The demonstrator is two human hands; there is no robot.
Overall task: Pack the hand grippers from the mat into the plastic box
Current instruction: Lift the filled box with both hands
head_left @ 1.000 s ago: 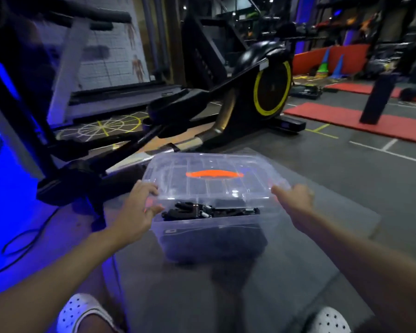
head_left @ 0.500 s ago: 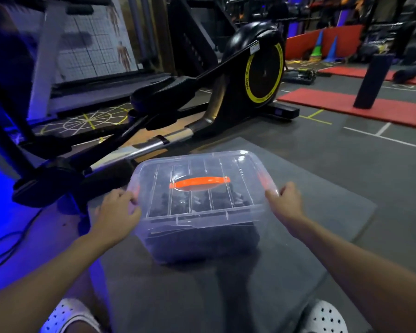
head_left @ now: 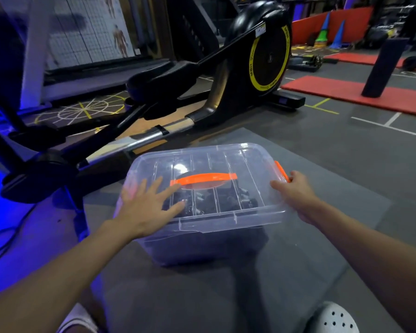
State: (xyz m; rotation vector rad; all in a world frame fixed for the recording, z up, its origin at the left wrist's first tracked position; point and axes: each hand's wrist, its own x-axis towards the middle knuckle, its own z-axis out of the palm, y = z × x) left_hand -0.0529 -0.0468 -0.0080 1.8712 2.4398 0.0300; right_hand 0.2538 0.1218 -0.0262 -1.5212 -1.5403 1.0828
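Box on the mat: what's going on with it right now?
A person is closing up the box, which stands on the grey mat. The left hand presses flat, fingers spread, on the clear lid. The right hand curls its fingers over the orange latch at the box's right end. The dark hand grippers show through the lid, already inside.

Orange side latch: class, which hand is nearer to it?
Right. The right hand grips the orange side latch; the left hand rests flat on the lid, well apart.
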